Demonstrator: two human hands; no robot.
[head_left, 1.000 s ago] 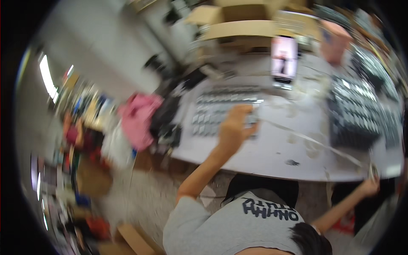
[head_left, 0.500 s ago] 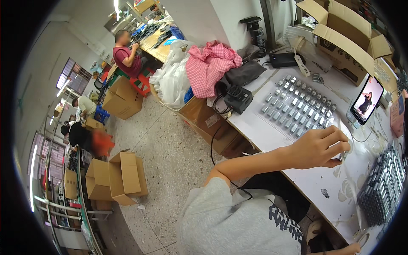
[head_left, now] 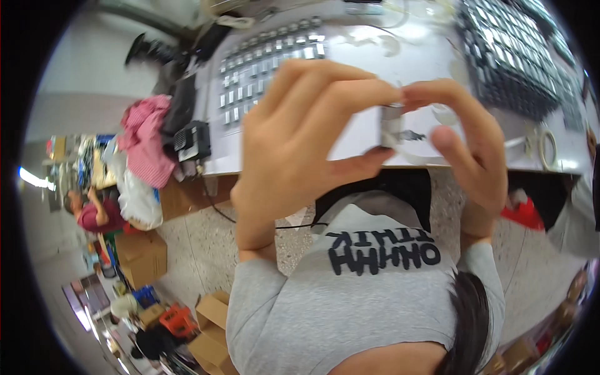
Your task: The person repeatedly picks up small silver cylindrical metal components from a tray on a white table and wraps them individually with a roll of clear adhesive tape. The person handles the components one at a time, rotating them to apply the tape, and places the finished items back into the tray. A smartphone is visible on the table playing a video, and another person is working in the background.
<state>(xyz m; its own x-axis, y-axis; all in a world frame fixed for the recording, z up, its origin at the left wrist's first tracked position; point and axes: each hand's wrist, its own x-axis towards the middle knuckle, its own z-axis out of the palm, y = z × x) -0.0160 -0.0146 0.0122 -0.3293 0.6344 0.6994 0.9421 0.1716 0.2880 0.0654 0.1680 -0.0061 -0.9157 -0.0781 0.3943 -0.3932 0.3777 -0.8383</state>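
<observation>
My left hand (head_left: 290,134) pinches a small silver metal piece (head_left: 391,125) between its thumb and fingertips, holding it upright above the near edge of the white table (head_left: 350,140). From the other side comes my right hand (head_left: 478,134). Its index fingertip reaches the top of the piece, while its thumb stands apart from it. Both hands are slightly smeared by motion. Behind my left hand, rows of similar silver pieces (head_left: 269,59) stand spaced out on the table, partly hidden by that hand.
Densely packed metal pieces (head_left: 509,59) fill the table's far right. Near them lies a ring-shaped roll (head_left: 548,150). A black box-like device (head_left: 192,141) and a pink checked cloth (head_left: 147,140) are at the left. Another person's grey sleeve (head_left: 578,215) shows at the right edge.
The view has swung to the right and down. Both hands have come together in front of me, with the metal piece now plainly visible in the left one.
</observation>
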